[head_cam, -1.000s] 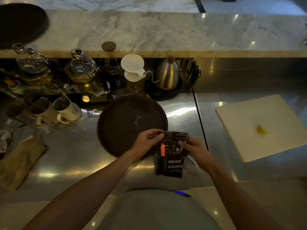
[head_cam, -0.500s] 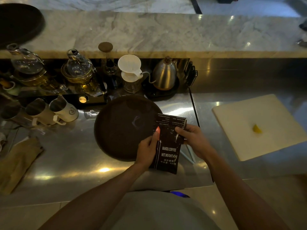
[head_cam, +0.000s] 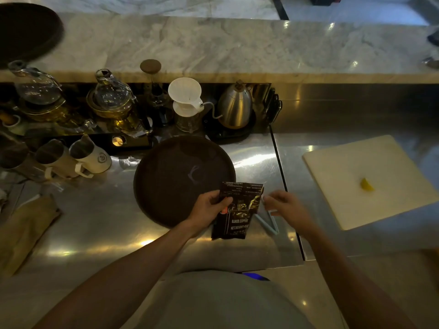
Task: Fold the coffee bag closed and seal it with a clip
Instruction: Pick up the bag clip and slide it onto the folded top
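The dark coffee bag (head_cam: 237,217) stands upright on the steel counter at the near rim of the round tray. Its top part is creased and leans away from me. My left hand (head_cam: 209,207) grips the bag's left edge, thumb on the front. My right hand (head_cam: 285,206) hovers just right of the bag with its fingers spread. Its fingertips are next to the bag's upper right edge, and I see nothing held between them. A pale blue clip (head_cam: 269,224) lies on the counter, spread in a V, under my right hand and beside the bag.
A dark round tray (head_cam: 166,176) lies behind the bag. A white cutting board (head_cam: 356,176) with a yellow lemon piece (head_cam: 366,184) is at the right. Kettle (head_cam: 235,105), dripper (head_cam: 185,96), glass teapots and mugs (head_cam: 90,155) line the back left. A cloth (head_cam: 21,231) lies at the left.
The bag has come down from its raised tilt and stands on the counter. My left hand moved up to its left edge. My right hand came off its top and shifted right, above the clip.
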